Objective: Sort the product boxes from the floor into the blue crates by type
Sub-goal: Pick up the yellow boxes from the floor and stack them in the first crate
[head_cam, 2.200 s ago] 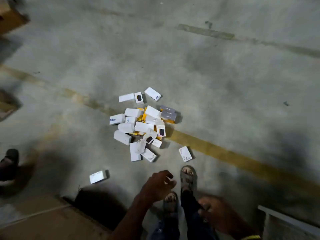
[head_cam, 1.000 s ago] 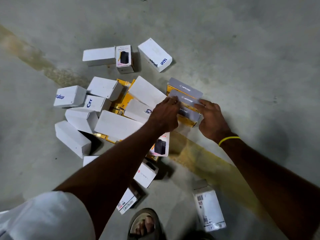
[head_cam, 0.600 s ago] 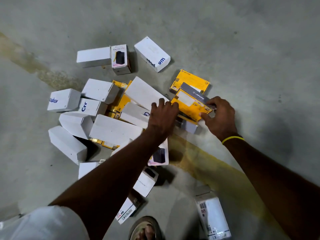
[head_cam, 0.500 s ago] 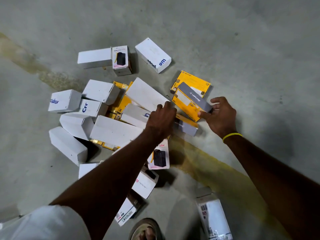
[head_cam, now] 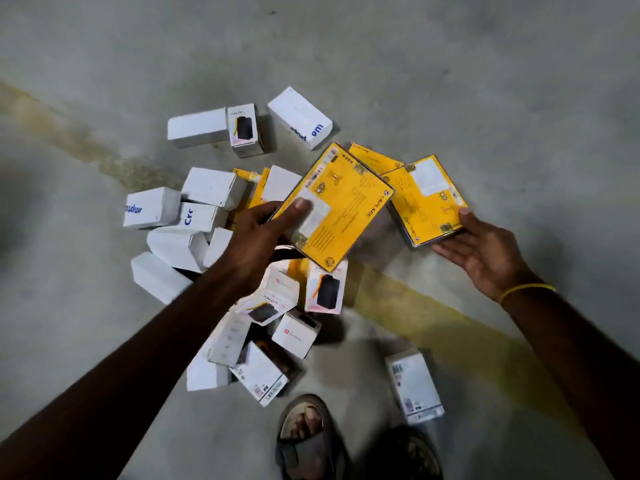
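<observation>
The floor (head_cam: 485, 81) carries the white box pile (head_cam: 194, 216) at centre-left. At centre, the left hand (head_cam: 258, 237) grips one yellow box (head_cam: 336, 206), thumb on top. To its right, the right hand (head_cam: 485, 251) holds a second yellow box (head_cam: 426, 199), fingers (head_cam: 450, 252) curled beneath. A third yellow box (head_cam: 374, 157) peeks out between them, roughly equally near both hands.
</observation>
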`<state>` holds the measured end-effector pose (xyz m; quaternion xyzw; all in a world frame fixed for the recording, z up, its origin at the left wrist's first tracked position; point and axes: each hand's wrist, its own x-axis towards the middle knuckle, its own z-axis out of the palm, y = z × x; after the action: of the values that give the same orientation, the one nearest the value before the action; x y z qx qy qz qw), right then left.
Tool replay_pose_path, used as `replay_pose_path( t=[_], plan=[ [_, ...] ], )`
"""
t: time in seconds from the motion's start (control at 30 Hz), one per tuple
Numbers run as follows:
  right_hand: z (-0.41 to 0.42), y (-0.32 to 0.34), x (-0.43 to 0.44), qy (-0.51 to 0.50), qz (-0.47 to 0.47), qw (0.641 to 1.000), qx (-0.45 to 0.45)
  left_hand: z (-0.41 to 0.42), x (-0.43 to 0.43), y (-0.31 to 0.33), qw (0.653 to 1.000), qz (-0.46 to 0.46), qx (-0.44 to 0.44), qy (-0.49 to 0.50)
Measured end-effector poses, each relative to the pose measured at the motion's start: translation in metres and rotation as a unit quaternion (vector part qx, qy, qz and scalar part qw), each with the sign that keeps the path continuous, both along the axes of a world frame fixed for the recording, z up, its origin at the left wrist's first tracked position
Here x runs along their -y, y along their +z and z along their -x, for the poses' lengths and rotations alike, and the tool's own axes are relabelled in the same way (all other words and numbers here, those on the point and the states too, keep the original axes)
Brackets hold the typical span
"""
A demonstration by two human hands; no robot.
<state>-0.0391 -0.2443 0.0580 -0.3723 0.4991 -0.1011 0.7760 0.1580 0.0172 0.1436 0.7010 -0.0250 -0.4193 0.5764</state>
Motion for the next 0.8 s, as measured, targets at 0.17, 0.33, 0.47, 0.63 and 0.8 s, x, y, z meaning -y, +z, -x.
replay_pose_path(
  t=[0.17,0.33,0.47,0.63,0.8],
  plan=[
    [0.055,0.076,-0.019,0.022,0.016,1.000,0.002,0.021,-0.017,0.071,0.999,0.004,-0.051,0.013],
    [0.133,0.191,-0.037,-0.005,0.028,1.000,-0.008,0.063,-0.028,0.160,0.997,-0.012,-0.080,0.003],
    [0.202,0.294,-0.060,-0.028,0.073,0.997,-0.015,0.104,-0.035,0.236,0.989,0.020,-0.139,-0.054],
    [0.281,0.350,-0.091,-0.086,0.114,0.985,-0.101,0.163,-0.011,0.288,0.982,-0.021,-0.153,-0.108],
    [0.345,0.369,-0.119,-0.108,0.190,0.962,-0.164,0.209,0.031,0.315,0.978,-0.068,-0.083,-0.177]
  ],
)
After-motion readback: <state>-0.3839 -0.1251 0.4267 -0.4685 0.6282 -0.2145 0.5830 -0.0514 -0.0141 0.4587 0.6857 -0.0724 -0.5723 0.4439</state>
